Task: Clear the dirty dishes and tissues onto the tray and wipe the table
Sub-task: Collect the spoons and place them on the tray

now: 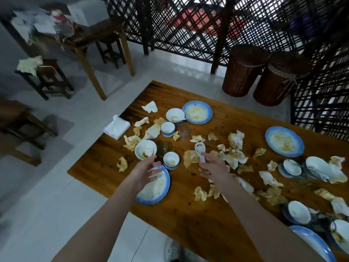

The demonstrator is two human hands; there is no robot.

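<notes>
Crumpled stained paper tissues (190,157) lie scattered on the brown wooden table (188,214), between white ceramic bowls (145,149) and blue-rimmed round plates (197,112). The left hand (145,171) hovers over the nearest plate (156,190) with its fingers spread, holding nothing. The right hand (214,168) grips a white ceramic spoon (199,148) by the handle.
</notes>
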